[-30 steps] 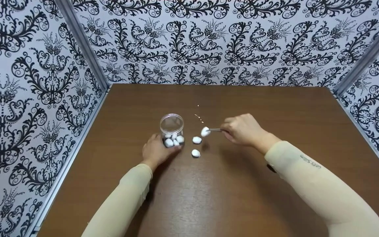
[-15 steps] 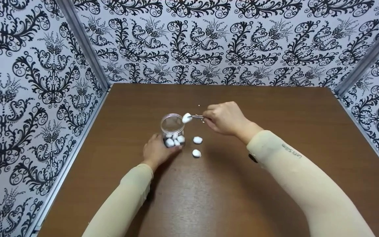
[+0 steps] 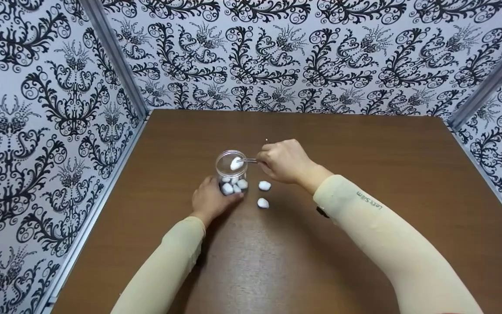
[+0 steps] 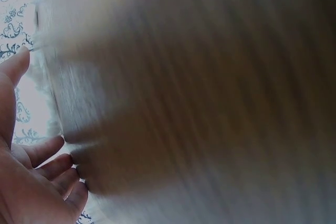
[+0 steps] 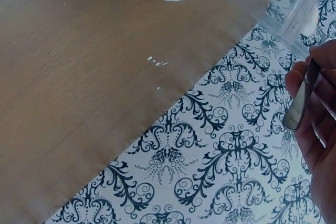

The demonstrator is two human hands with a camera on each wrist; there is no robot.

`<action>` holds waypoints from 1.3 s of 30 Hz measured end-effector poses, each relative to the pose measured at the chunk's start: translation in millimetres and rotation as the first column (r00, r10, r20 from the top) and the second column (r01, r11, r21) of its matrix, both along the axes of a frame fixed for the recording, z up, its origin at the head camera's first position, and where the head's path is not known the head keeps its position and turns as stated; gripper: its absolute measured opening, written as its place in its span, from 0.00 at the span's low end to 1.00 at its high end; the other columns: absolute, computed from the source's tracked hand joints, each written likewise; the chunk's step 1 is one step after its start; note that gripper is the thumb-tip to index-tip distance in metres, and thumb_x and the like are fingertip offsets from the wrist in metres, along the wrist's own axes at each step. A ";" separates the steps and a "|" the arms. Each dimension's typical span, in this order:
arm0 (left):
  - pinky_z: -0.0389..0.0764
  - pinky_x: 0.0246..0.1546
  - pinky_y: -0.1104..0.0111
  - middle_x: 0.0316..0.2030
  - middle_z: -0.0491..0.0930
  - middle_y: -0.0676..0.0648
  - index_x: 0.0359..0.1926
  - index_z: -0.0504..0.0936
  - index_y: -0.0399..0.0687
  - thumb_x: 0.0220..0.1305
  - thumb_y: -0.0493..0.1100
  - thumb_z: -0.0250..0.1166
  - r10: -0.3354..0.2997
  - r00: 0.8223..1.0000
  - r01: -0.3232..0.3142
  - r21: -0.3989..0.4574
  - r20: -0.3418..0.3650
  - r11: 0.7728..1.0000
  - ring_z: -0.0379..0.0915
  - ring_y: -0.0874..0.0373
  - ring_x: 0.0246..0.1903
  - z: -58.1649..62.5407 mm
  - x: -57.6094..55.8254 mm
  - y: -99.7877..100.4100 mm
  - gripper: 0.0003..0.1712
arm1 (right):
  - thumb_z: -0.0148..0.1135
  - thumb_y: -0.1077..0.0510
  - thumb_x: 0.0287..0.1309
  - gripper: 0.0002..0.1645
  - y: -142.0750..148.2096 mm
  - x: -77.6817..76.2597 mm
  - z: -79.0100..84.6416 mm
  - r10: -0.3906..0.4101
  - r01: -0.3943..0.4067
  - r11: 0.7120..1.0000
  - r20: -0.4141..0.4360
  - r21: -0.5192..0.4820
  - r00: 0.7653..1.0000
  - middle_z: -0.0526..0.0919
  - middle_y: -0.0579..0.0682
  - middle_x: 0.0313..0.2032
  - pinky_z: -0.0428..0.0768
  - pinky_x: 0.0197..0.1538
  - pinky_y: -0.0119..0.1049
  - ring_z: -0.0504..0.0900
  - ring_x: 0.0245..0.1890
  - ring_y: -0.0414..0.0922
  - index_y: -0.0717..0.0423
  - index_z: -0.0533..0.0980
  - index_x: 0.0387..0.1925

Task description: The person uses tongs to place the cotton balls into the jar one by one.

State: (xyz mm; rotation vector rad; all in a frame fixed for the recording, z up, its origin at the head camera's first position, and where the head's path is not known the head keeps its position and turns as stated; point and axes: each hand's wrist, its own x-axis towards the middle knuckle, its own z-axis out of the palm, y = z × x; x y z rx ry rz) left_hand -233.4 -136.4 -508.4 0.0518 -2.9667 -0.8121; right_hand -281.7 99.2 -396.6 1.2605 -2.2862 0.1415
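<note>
A clear plastic jar (image 3: 232, 173) with several white cotton balls in its lower part stands on the table. My left hand (image 3: 211, 199) holds it low on its left and near side, thumb along the front. In the left wrist view the fingers and thumb of the left hand (image 4: 39, 182) are spread apart. My right hand (image 3: 282, 162) pinches metal tweezers (image 3: 250, 160), whose tips hold a cotton ball (image 3: 236, 163) at the jar's mouth. The tweezers' rounded end (image 5: 295, 114) shows in the right wrist view. Two loose cotton balls (image 3: 264, 186) lie right of the jar.
Small white bits (image 5: 160, 64) lie on the brown wooden table (image 3: 364, 144) beyond the loose cotton balls. Patterned black-and-white walls (image 3: 277, 56) enclose the table at the back and sides.
My right hand has moved left with the tweezers, carrying the cotton ball from above the loose ones up to the jar's mouth. The left hand and jar have stayed in place.
</note>
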 end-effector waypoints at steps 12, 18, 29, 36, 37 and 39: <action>0.68 0.57 0.48 0.56 0.75 0.41 0.61 0.76 0.40 0.46 0.72 0.73 -0.002 1.000 0.002 0.001 0.005 1.000 0.71 0.44 0.57 1.3 0.3 0.2 0.51 | 0.65 0.57 0.56 0.04 18.3 6.5 0.8 0.004 -0.004 1.000 -0.007 0.027 1.000 0.77 0.44 0.23 0.71 0.17 0.43 0.75 0.15 0.45 0.50 0.83 0.28; 0.69 0.56 0.49 0.55 0.75 0.41 0.61 0.76 0.40 0.46 0.73 0.72 -0.007 1.000 0.007 -0.018 0.006 1.000 0.71 0.44 0.56 1.9 0.6 -0.4 0.52 | 0.65 0.58 0.55 0.03 47.2 15.3 -8.6 -0.008 0.008 1.000 -0.005 0.020 1.000 0.75 0.44 0.22 0.69 0.15 0.43 0.73 0.14 0.45 0.50 0.83 0.28; 0.69 0.56 0.48 0.58 0.75 0.41 0.61 0.76 0.39 0.48 0.74 0.70 -0.026 1.000 0.026 -0.037 0.003 0.999 0.71 0.44 0.58 1.4 -0.1 -2.1 0.52 | 0.68 0.57 0.51 0.03 88.8 33.9 -47.3 -0.025 0.023 0.998 0.044 0.055 0.999 0.76 0.44 0.22 0.70 0.15 0.43 0.72 0.14 0.43 0.51 0.85 0.29; 0.69 0.56 0.47 0.57 0.75 0.40 0.62 0.76 0.38 0.48 0.73 0.70 -0.028 1.000 0.028 -0.036 0.000 0.999 0.71 0.43 0.58 1.8 0.4 -1.5 0.52 | 0.68 0.56 0.50 0.03 97.7 39.4 -59.4 -0.025 0.022 0.997 0.057 0.068 0.998 0.75 0.43 0.21 0.70 0.15 0.43 0.72 0.13 0.42 0.50 0.83 0.26; 0.69 0.56 0.47 0.57 0.75 0.40 0.62 0.76 0.38 0.48 0.73 0.70 -0.029 1.000 0.029 -0.034 -0.002 0.999 0.71 0.43 0.58 2.3 0.6 -1.3 0.52 | 0.68 0.56 0.51 0.03 97.8 39.9 -60.3 -0.026 0.022 0.997 0.058 0.071 0.998 0.75 0.43 0.21 0.70 0.15 0.43 0.72 0.13 0.42 0.50 0.83 0.25; 0.69 0.56 0.47 0.57 0.75 0.40 0.62 0.76 0.38 0.49 0.73 0.70 -0.030 1.000 0.030 -0.032 -0.002 0.999 0.71 0.43 0.58 3.0 0.6 -0.9 0.52 | 0.68 0.55 0.51 0.03 97.7 40.5 -62.0 -0.028 0.023 0.997 0.061 0.077 0.998 0.75 0.43 0.21 0.71 0.15 0.44 0.72 0.14 0.43 0.50 0.83 0.26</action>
